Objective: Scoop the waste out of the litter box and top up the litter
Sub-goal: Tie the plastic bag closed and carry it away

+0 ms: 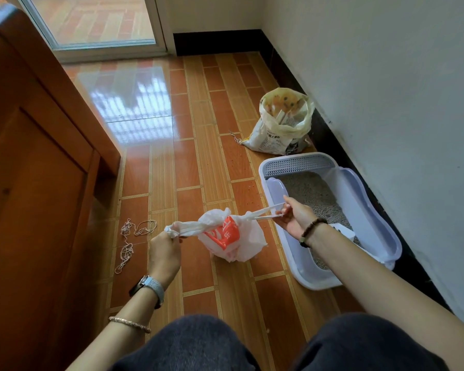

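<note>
Right forearm (359, 253) hides near part of litter box (370, 210); white scoop (342, 229) mostly covered. Print on sack (279, 135) too small to read. Cabinet (38, 156) cut off left.

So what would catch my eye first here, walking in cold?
Probably the white and orange plastic bag in the middle of the floor, its handles pulled taut between the left hand and the right hand. Next, the pale litter box along the right wall, holding grey litter. Behind it stands an open litter sack.
</note>
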Motion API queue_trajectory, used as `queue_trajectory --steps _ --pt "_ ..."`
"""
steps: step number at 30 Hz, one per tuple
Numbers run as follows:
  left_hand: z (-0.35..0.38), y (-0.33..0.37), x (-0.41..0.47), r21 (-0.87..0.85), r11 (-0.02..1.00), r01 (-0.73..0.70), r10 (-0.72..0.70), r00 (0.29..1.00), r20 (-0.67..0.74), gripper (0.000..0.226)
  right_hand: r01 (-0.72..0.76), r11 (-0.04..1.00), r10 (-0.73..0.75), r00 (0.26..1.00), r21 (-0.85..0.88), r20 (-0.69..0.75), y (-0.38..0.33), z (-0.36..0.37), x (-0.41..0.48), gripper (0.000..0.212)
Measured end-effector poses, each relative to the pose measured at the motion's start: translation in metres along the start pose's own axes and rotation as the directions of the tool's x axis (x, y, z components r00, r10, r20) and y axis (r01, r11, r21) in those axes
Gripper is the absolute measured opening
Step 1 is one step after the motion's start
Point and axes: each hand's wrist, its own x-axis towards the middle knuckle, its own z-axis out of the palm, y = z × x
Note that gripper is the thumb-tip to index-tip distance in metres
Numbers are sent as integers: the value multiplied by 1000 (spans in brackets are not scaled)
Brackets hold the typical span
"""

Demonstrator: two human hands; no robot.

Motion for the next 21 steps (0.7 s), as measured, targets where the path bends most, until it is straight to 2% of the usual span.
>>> queue_trajectory --steps 2,5,8,11,13,14,15,18,21 --pt "-4 10 -2 -95 994 -50 50 999 -5 45 59 998 -56 995 -21 87 -4 0 -4 28" --pt "-7 31 -3 -244 963 -117 126 992 21 45 81 996 -69 948 -25 310 -10 2 -13 12" --pt "-2 49 -1 -477 873 -106 193 971 138 43 90 996 -74 886 -13 458 -8 13 -22 20" --pt "6 59 3 -506 855 -117 258 941 220 21 162 986 -131 909 -47 396 5 24 -18 48" --pt "9 59 5 -429 885 -181 310 916 254 6 218 959 -157 941 -182 300 12 25 -12 57" --pt "9 57 6 -414 890 -192 318 911 261 7 250 927 -172 945 -279 278 15 24 -10 55" --pt "8 54 5 -413 893 -177 304 915 265 16 280 881 -179 943 -381 281 17 21 -6 50" --pt "5 47 4 -426 893 -142 267 931 250 39 350 673 -162 929 -652 332 23 14 0 33" --pt "7 49 4 -354 917 -183 280 928 246 33 405 508 -224 914 -760 337 28 15 2 22"
